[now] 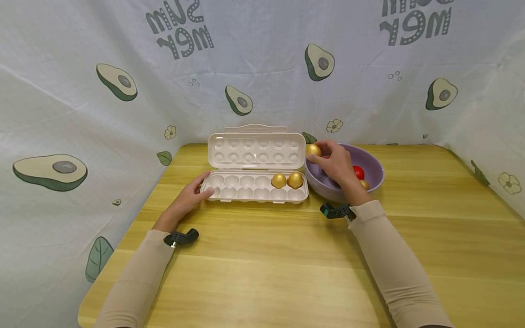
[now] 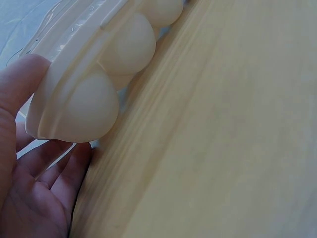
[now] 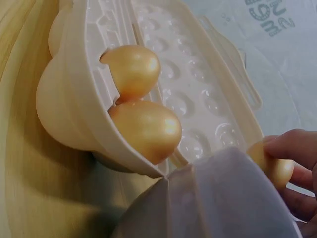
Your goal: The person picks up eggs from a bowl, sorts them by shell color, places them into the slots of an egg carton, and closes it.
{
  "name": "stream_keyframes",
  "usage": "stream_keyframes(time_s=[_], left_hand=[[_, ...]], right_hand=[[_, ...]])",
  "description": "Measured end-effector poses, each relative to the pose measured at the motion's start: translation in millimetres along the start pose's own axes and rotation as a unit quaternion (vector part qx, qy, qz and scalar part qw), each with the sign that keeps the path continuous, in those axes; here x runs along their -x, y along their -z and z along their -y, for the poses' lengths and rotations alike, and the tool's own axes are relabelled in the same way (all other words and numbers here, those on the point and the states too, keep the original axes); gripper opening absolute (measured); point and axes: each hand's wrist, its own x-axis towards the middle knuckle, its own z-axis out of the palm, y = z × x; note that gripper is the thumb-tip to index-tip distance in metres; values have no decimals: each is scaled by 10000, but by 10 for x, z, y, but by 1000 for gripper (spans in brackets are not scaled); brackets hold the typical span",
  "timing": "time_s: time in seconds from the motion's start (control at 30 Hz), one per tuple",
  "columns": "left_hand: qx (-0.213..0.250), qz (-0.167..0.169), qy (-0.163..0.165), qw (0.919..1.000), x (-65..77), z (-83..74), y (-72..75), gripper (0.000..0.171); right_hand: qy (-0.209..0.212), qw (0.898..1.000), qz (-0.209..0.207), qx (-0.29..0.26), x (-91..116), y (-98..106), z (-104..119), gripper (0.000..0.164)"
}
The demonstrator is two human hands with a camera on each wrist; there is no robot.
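Note:
A white plastic egg carton [image 1: 238,194] lies with its lid raised at the back of the table. Two golden eggs [image 1: 278,181] sit side by side in the back row of cups at its right end. My left hand [image 1: 189,199] grips the carton's left end, thumb on the near rim and fingers round the end, as the left wrist view shows. Over the left rim of a purple bowl [image 1: 375,168], my right hand [image 1: 335,162] pinches another golden egg [image 1: 314,151] between thumb and fingers. Inside the bowl are a red ball-like thing [image 1: 358,172] and a golden one [image 1: 364,184].
The bowl stands against the carton's right end. A light wooden table [image 1: 262,264] lies under everything, and a white curtain [image 1: 270,64] printed with avocados hangs just behind it. The carton's lid [image 1: 256,150] stands up towards that curtain.

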Motion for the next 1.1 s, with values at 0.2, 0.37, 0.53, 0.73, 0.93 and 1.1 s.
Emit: stream_keyframes(time_s=[0.2,0.37,0.53,0.73,0.93,1.1], left_hand=[[31,49,-21,10000,-1,-3,1,65],[71,73,-49,9999,-3,0,4,66],[96,63,-41,9999,-1,-3,4,65],[23,53,-24,10000,-3,-8,3,65],[23,56,30,10000,-9,-22,2,65],[0,43,36,10000,2,-19,3,65]], right_hand=[[218,9988,-92,-425,22,-77,109,49],[578,9957,-67,-719,51,-161,174,43],[648,9939,88,-893,97,-241,236,44],[781,9913,268,-1027,128,-315,276,44],[967,9884,366,-1109,124,-365,290,51],[1097,9894,368,-872,128,-399,307,50]])
